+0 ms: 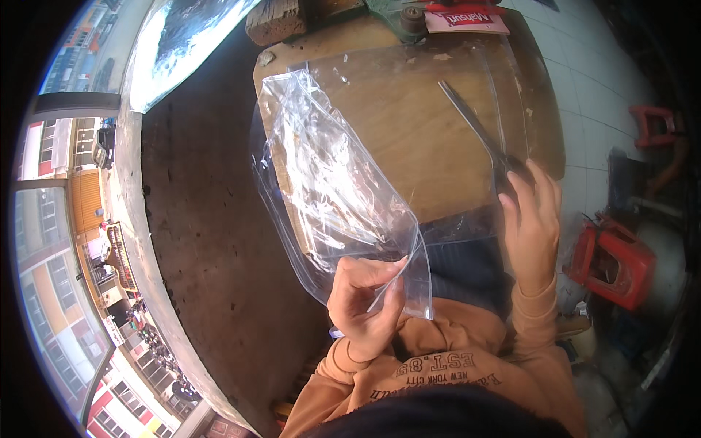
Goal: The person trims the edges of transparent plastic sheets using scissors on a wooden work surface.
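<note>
A large sheet of clear plastic [314,160], folded and shiny, lies over the left part of the wooden board. My left hand [369,296] pinches its near edge between thumb and fingers, lifting that corner above my lap. Farther right, my right hand [531,226] has its thumb and fingers at the dark handles of a pair of scissors [473,124]. The scissors lie slantwise over the board, blades pointing away to the upper left and apparently together. How firmly the fingers grip the handles is partly hidden.
More clear plastic covers the board [416,139]. A wooden block [276,20], a green metal tool [409,22] and a red and white packet [467,20] sit along its far edge. On the right a red plastic stool [617,263] stands on the tiled floor.
</note>
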The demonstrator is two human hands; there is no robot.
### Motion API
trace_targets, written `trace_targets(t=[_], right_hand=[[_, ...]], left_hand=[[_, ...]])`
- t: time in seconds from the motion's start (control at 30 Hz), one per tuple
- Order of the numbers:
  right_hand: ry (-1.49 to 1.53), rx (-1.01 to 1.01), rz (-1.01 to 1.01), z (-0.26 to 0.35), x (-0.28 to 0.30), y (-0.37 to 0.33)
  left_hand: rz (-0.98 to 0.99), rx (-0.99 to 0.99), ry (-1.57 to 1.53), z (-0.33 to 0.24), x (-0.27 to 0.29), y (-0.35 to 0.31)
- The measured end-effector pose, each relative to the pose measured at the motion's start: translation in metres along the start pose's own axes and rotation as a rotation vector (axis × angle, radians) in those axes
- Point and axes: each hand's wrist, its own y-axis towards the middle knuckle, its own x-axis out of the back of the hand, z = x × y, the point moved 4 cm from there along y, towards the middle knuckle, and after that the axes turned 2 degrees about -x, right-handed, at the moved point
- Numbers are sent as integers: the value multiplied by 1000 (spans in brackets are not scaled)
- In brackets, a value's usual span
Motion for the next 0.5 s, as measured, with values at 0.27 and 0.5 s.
trace_targets(t=[0.27,0.5], right_hand=[[512,552,17,78,30,-4],[467,635,-51,79,28,-9]], left_hand=[[118,-134,58,-9,-1,-4],[181,-200,92,-16,-3,-9]])
